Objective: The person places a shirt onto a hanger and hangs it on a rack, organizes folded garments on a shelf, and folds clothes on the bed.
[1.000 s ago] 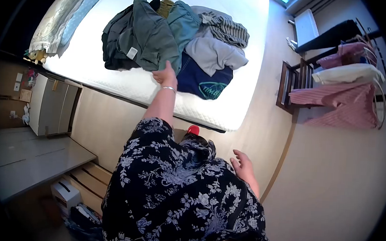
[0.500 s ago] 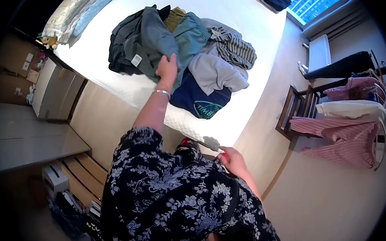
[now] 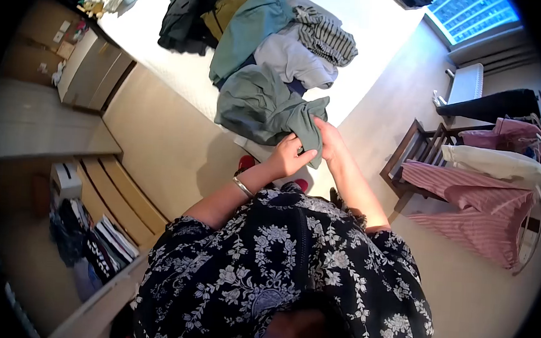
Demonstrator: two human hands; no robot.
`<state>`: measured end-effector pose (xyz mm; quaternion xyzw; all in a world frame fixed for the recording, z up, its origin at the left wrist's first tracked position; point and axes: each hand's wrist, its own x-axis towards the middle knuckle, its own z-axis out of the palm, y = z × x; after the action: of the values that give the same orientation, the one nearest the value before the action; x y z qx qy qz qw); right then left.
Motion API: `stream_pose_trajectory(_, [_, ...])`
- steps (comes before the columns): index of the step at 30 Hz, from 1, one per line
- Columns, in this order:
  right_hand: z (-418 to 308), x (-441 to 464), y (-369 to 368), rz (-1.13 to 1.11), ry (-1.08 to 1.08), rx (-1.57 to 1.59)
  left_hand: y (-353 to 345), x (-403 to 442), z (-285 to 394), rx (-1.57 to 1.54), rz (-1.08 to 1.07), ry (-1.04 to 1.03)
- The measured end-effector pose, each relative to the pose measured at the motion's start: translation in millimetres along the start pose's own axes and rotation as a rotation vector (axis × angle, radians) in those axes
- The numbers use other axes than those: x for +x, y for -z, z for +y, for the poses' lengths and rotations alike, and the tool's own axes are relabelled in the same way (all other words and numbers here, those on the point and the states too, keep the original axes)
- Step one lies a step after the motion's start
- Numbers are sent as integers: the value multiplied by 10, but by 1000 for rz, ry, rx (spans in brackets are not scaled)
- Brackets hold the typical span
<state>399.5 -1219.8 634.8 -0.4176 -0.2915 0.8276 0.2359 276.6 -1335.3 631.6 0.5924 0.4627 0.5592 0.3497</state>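
A crumpled grey-green garment (image 3: 250, 102) hangs over the near edge of the bed, drawn towards my body; its kind cannot be made out. My left hand (image 3: 291, 159), with a bracelet at the wrist, grips its near end. My right hand (image 3: 327, 138) holds the same end from the other side, close to the left. Beyond it on the bed lie a teal-green garment (image 3: 254, 28), an olive-brown one (image 3: 225, 11), a dark one (image 3: 183, 24), a light grey one (image 3: 290, 55) and a striped one (image 3: 328, 36). A navy piece is mostly covered.
The white bed (image 3: 367, 57) fills the far side. To the right, a wooden rack (image 3: 408, 152) stands near pink striped clothing (image 3: 467, 193) and a white garment (image 3: 494, 159). Lower left are a shelf unit (image 3: 120, 191), a white box (image 3: 65, 180) and folded clothes (image 3: 101, 245).
The grey-green garment has been pulled off the pile towards me by my left hand. My right hand has come up from beside my body and taken hold of it too.
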Motion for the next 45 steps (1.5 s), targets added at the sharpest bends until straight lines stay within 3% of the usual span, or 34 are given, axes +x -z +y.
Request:
stream_pose_trajectory(1, [-7, -40, -2, -11, -16, -3, -6, -73, -23, 2, -25, 58])
stream_pose_trajectory(2, [-54, -107, -59, 95, 24, -140, 8, -132, 3, -110, -75, 209])
stream_pose_trajectory(3, [-94, -183, -111, 201, 67, -277, 24, -169, -12, -104, -64, 217])
stream_pose_trajectory(5, [-221, -207, -220, 238, 119, -383, 147, -153, -183, -297, -45, 560])
stream_pose_trajectory(7, [-383, -338, -150, 416, 301, -1428, 168, -180, -422, -357, -1, 625])
stream_pose_trajectory(8, [-422, -331, -57, 383, 624, -1574, 205, -169, -483, -291, 91, 614])
stream_pose_trajectory(9, [-512, -336, 45, 340, 626, -1617, 236, -138, -549, -228, 177, 599])
stream_pose_trajectory(11, [-722, -678, -368, 149, 631, -983, 356, 53, -735, -191, 203, 577])
stream_pose_trajectory(13, [-916, -1072, -592, 141, 601, -717, 402, 309, -804, -44, 315, 558])
stream_pose_trajectory(16, [-1076, -1260, -468, 22, 637, -419, 375, 516, -739, -154, 337, 522])
stream_pose_trajectory(18, [-1149, -1245, -477, -15, 655, -381, 382, 632, -745, -1102, 70, 535])
stream_pose_trajectory(19, [-1165, -1240, -466, -13, 665, -378, 370, 687, -613, -1098, 61, 530])
stream_pose_trajectory(21, [-1194, -1210, -441, -30, 672, -331, 372, 767, -163, -1454, -114, 573])
stream_pose_trajectory(25, [-1463, -1221, -461, -7, 874, -344, 484, 929, 313, -1622, -244, 462])
stream_pose_trajectory(27, [-1704, -1324, -526, -74, 967, -297, 374, 1093, 498, -1556, -189, 177])
stream_pose_trajectory(28, [-1790, -1381, -552, -88, 954, -251, 334, 1147, 430, -1243, -194, 117])
stream_pose_trajectory(29, [-1865, -1409, -540, -97, 935, -202, 172, 1248, 488, -1237, -202, 113])
stream_pose_trajectory(31, [-1961, -1346, -544, -70, 938, -238, -302, 1461, 659, -729, 273, -33])
stream_pose_trajectory(33, [-1914, -1342, -618, -76, 976, -382, -629, 1605, 932, -704, 272, -81])
stream_pose_trajectory(35, [-2118, -1463, -529, -42, 1052, -521, -878, 1917, 512, -386, 294, -135])
stream_pose_trajectory(37, [-2461, -1647, -442, -84, 1118, -438, -745, 2068, 600, -135, 397, -84])
stream_pose_trajectory(38, [-2612, -1690, -275, -198, 1048, -316, -602, 2192, 352, 77, 478, -180])
stream_pose_trajectory(39, [-2638, -1636, -272, -106, 1076, -281, -311, 2224, 323, -111, 486, -108])
stream_pose_trajectory(41, [-2876, -1666, 27, -67, 1158, -165, 108, 2358, 143, 136, 530, -164])
stream_pose_trajectory(43, [-3074, -1740, 331, -281, 1121, 59, 392, 2384, 204, 212, 548, -72])
stream_pose_trajectory(45, [-3148, -1738, 439, -269, 1139, 89, 723, 2510, -178, 144, 574, -2])
